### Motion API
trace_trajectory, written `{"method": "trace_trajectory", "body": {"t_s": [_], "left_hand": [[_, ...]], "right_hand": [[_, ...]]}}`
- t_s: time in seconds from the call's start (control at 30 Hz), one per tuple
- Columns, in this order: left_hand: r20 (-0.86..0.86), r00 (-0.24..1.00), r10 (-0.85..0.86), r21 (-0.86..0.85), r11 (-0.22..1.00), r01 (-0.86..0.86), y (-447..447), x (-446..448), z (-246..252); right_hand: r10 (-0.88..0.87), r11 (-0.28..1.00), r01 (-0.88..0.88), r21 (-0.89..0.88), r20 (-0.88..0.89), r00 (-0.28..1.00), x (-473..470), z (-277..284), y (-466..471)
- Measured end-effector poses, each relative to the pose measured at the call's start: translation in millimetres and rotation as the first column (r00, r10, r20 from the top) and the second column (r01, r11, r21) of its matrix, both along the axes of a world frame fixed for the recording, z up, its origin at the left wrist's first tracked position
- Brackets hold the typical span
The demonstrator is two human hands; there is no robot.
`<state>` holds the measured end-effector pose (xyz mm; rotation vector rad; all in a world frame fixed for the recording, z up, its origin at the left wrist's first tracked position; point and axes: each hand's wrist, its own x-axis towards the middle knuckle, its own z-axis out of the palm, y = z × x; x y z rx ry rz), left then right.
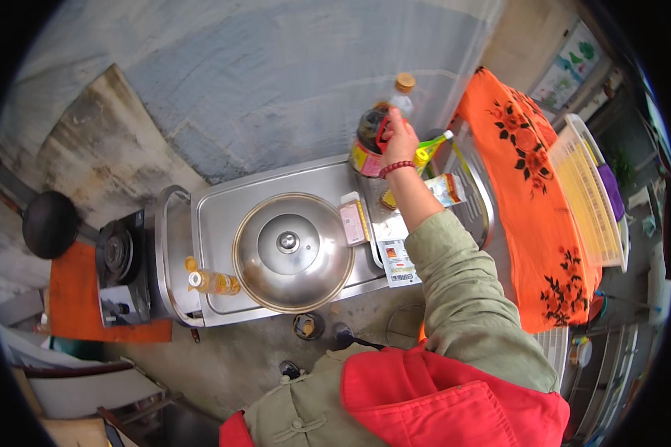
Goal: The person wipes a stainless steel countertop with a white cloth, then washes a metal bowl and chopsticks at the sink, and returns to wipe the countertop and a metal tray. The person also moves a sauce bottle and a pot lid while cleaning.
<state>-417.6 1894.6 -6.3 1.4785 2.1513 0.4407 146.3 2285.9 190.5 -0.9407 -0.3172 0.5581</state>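
My right hand grips the red handle of a dark plastic jug with a yellow and pink label, at the back right of the steel counter. Just behind it stands a clear bottle with an orange cap, slightly blurred. Below my wrist lie a yellow-capped bottle and an opened food packet. My left hand is out of view. A large pan under a domed metal lid sits mid-counter. To its left is a small oil-coloured bottle with its cap flipped up.
A pink and yellow box and a printed sachet lie right of the lid. Further left are a gas burner and a hanging wok. An orange flowered cloth and a white plastic basket are on the right.
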Motion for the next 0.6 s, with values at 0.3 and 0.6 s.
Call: {"method": "trace_trajectory", "body": {"t_s": [0.3,0.6], "left_hand": [[0.172,0.918,0.358,-0.177,0.928,-0.328,-86,-26,-15],[0.400,0.561,0.725,-0.367,0.688,-0.626,-217,-45,-17]], "right_hand": [[-0.104,0.964,0.096,-0.248,-0.021,0.994,24,-67,31],[-0.119,0.985,0.134,-0.112,0.133,0.984,37,-104,25]]}}
